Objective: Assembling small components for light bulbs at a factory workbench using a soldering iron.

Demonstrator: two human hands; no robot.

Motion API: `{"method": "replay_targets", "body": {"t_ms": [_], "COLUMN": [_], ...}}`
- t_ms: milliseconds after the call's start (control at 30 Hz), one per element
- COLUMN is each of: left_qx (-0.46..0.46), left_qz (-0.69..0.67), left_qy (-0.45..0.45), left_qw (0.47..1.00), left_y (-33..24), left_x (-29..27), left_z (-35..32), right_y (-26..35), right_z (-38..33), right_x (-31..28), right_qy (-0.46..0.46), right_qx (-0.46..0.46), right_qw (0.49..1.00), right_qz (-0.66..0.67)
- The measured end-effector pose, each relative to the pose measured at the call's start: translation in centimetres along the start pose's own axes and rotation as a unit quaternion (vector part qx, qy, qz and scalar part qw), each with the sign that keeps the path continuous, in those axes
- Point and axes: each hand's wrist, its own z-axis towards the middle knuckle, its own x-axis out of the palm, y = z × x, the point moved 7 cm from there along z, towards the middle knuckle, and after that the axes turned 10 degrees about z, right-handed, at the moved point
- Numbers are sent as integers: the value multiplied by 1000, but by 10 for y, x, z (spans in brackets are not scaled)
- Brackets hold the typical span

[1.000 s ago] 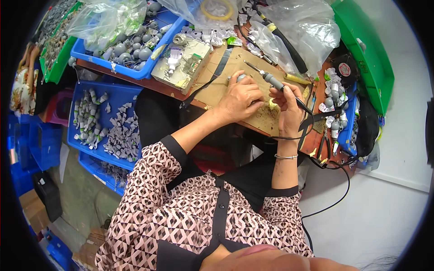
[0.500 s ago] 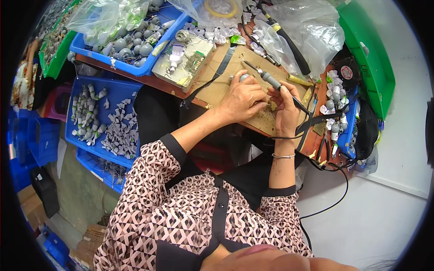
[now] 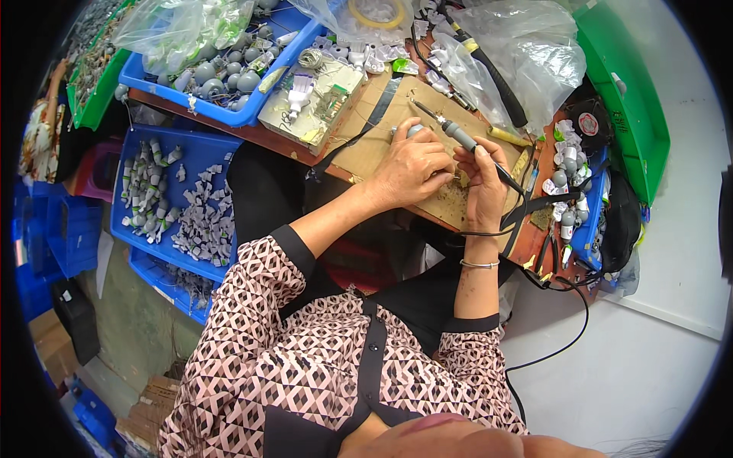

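Note:
My left hand [image 3: 412,168] rests on a brown cardboard-covered work board [image 3: 382,145] and closes around a small grey rounded part [image 3: 413,131], of which only the top shows. My right hand [image 3: 479,183] grips a soldering iron [image 3: 458,137] with a grey handle. Its thin tip points up and left over the board, and its black cord runs off to the right. The two hands touch each other near the board's middle. A thin bangle circles my right wrist.
A blue bin [image 3: 221,76] of grey rounded parts and a plastic bag sits at the upper left. Two blue trays [image 3: 191,160] of small white pieces stand below the table's edge. A green bin [image 3: 622,99], clear plastic bags [image 3: 527,53], a tape roll [image 3: 374,14] and more small parts [image 3: 569,183] crowd the right.
The view has shifted slightly. My hands stay together on the board, with the soldering iron held at much the same angle.

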Motion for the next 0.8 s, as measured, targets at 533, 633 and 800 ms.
{"method": "replay_targets", "body": {"t_ms": [533,633,800], "left_qx": [-1,0,-2], "left_qz": [0,-1,-1], "left_qy": [18,16,16], "left_qw": [1000,1000,1000], "left_y": [-2,-3,-3], "left_x": [0,0,-1], "left_z": [0,1,2], "right_y": [3,4,5], "right_z": [-1,-1,0], "right_x": [-2,-3,0], "right_qy": [1,2,5], "right_qx": [-4,-5,-4], "right_qw": [1000,1000,1000], "right_qz": [-2,-5,-6]}}
